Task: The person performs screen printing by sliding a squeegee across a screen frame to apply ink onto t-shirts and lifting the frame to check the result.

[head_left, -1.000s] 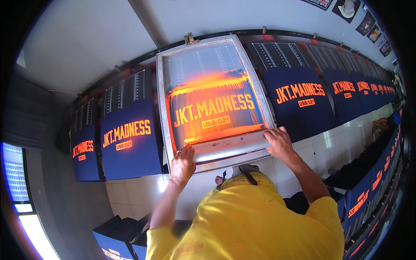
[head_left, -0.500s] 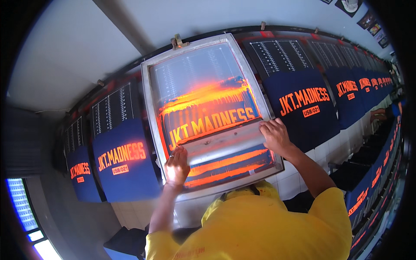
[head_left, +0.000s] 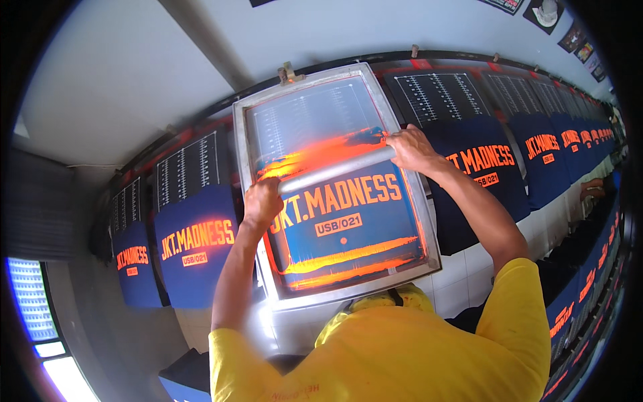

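Note:
A screen-printing frame with a pale metal rim lies over a dark blue cloth panel on a black board. Both hands grip a long grey squeegee that spans the mesh in its upper half. My left hand is closed round its left end, and my right hand is closed round its right end, slightly farther away. Wet orange ink lies just beyond the squeegee. On the near side, orange block lettering and a small label shape show through the mesh. Streaks of orange ink cross the near end.
Blue panels with the same orange print lie on boards to the left and in a row to the right. A metal clamp stands at the frame's far edge. More printed panels line the right, behind my right arm.
Both hands have pushed the squeegee away from me, from the lower part of the mesh to its upper half. The lettering now shows whole on the near side, and the ink is gathered farther up.

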Available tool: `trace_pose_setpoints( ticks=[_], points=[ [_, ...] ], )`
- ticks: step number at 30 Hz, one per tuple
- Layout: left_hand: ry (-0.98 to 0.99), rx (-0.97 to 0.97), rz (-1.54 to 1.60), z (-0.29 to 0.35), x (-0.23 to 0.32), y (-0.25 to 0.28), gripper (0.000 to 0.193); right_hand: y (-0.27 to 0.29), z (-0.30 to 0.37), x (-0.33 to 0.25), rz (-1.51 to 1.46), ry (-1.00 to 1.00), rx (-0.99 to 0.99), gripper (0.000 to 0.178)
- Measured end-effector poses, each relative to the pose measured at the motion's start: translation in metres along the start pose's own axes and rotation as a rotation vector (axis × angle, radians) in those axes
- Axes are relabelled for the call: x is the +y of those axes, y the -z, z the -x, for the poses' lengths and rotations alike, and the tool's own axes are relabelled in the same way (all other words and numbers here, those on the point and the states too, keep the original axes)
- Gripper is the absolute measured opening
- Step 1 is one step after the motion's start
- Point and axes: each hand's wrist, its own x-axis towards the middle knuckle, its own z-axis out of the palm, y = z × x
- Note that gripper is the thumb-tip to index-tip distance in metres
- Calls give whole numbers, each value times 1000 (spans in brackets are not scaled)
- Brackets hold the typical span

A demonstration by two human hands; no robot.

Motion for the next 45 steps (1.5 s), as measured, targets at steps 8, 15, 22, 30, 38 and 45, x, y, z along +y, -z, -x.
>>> trace_pose_setpoints(
  ticks=[8, 15, 22, 30, 38, 45],
  points=[
    [2, 139, 94, 89, 21, 55, 21, 36, 67, -76, 57, 23, 71, 23],
    [2, 132, 89, 208, 59, 49, 29, 3, 171, -136, -7, 36, 74, 31],
    [55, 0, 117, 290, 50, 47, 43, -12, 225, -205, -22, 9, 102, 27],
    [-35, 109, 81, 242, 14, 11, 45, -25, 171, -181, 48, 34, 145, 18],
    [-56, 134, 46, 112, -34, 0, 30, -47, 61, -109, 65, 37, 111, 17],
    [-44, 178, 104, 38, -60, -1, 19, -33, -10, -66, 48, -2, 49, 9]
  ],
)
